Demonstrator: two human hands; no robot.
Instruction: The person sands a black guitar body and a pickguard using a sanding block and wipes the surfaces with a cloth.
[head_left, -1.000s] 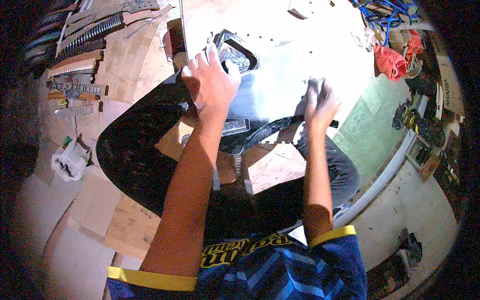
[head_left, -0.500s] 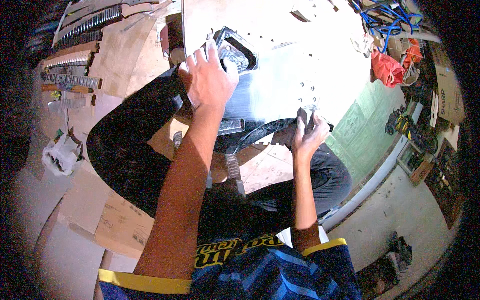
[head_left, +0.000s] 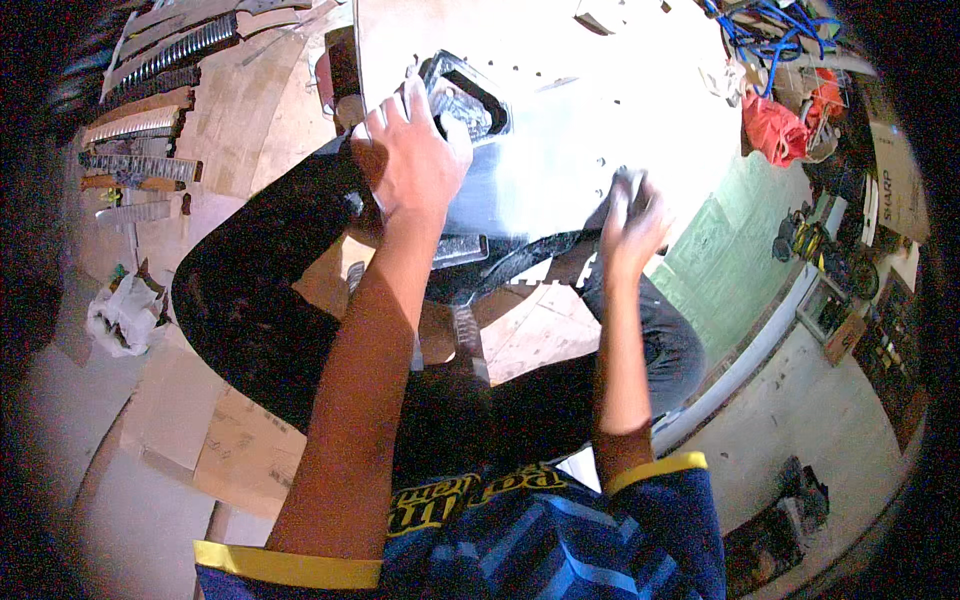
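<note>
A large white panel (head_left: 570,110), glaring under bright light, lies across my legs. Its surface is smeared with dusty grey, and small dark holes dot it. Near its left side is a black-rimmed cutout (head_left: 470,95). My left hand (head_left: 412,165) grips the panel between that cutout and the left edge, thumb beside the rim. Over the panel's near right part, my right hand (head_left: 638,225), slightly blurred by motion, pinches a small dark grey pad (head_left: 628,180); its exact kind is unclear. Both hands look dusted with white powder.
Several handsaws (head_left: 145,165) lie at the far left near a white plastic bag (head_left: 128,315). Cardboard (head_left: 245,440) covers floor at the left. Blue cords (head_left: 775,35) and a red bag (head_left: 775,130) lie at the far right, beyond green flooring (head_left: 725,250).
My right hand has moved away from me and slightly right with the grey pad, from the panel's near edge further onto its surface. My left hand keeps its hold.
</note>
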